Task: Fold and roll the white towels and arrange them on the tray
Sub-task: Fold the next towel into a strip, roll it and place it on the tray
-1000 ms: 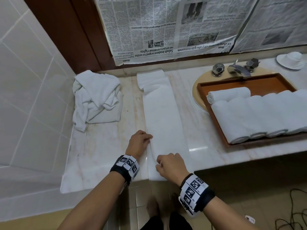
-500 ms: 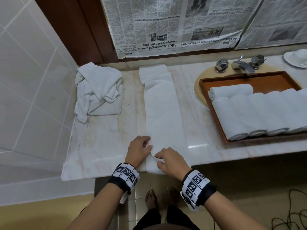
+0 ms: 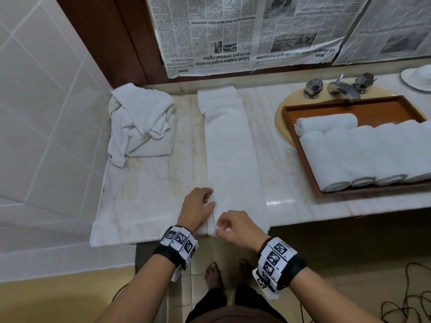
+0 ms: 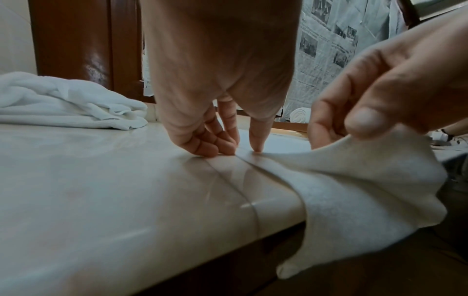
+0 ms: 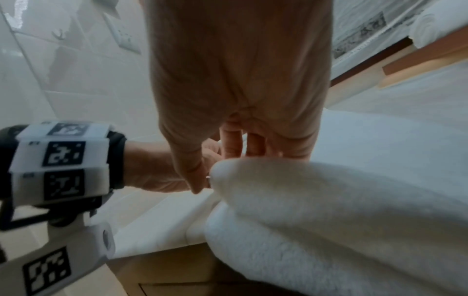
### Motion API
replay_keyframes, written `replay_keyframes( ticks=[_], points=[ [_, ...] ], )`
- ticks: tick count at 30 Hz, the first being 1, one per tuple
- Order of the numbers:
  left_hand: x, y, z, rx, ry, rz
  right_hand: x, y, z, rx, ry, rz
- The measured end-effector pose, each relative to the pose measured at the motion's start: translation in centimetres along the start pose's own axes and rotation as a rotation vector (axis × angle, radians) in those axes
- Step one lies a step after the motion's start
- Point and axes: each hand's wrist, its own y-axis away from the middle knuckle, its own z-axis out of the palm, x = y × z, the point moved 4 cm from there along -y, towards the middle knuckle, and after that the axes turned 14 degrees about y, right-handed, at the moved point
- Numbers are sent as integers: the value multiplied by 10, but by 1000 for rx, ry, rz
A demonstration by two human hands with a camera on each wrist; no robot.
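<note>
A long folded white towel lies as a strip across the marble counter, its near end at the front edge. My left hand pinches the towel's left edge close to the front, thumb on the cloth and fingers curled beside it. My right hand pinches the near end and holds it lifted off the counter edge; the right wrist view shows that end bunched. The wooden tray at the right holds several rolled white towels.
A crumpled heap of white towels sits at the back left against the tiled wall. The tray rests over the sink, below the tap. A white dish is at the far right. Cables lie on the floor.
Both hands have closed in at the towel's near end. The right hand has taken the hanging end and raised it toward the left hand.
</note>
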Motion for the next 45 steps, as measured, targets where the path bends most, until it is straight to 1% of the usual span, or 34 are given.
replay_keyframes(
  ticks=[2,4,6,8,10,12,14,16,18,20,23,25,27,29,31,34,37,38,40,43,45],
  points=[
    [-3,4,0,-6,-14,0,2,2,-4,9,-93,-11],
    [-6,6,-1,-14,-29,6,10,1,-13,71,-98,-26],
    [-2,5,0,-13,-72,21,22,-8,-28,211,-2,-28],
    [7,-2,2,1,-113,21,36,-22,-40,361,143,-20],
    [17,-13,8,17,-150,17,45,-37,-46,447,283,3],
    [26,-23,19,-5,-227,12,50,-51,-43,359,371,26],
    [30,-31,31,-72,-325,-11,51,-62,-36,262,456,20],
    [25,-32,40,-145,-403,-49,51,-66,-25,193,535,-14],
    [16,-30,41,-167,-476,-58,60,-66,-21,149,590,-24],
    [4,-31,32,-142,-502,-86,76,-69,-26,166,591,-9],
    [-7,-34,16,-107,-474,-140,100,-73,-44,180,576,116],
    [-5,-32,14,-100,-452,-121,102,-73,-51,204,537,161],
    [-1,-25,19,-120,-458,-55,89,-70,-49,240,509,87],
    [-3,-17,26,-127,-483,8,83,-66,-37,200,577,-19],
    [-9,-19,25,-116,-512,27,88,-67,-34,151,606,-57],
    [-12,-38,22,-117,-550,7,100,-83,-51,113,608,-61],
    [-4,-67,20,-116,-548,-39,100,-111,-73,66,617,-108],
    [-1,-79,19,-112,-552,-57,100,-121,-81,39,601,-100],
    [5,-103,18,-114,-569,-98,102,-143,-97,60,589,-93],
    [15,-131,16,-146,-560,-121,101,-168,-120,94,544,-82],
    [21,-139,14,-155,-508,-108,102,-170,-131,189,444,-81]
  ],
)
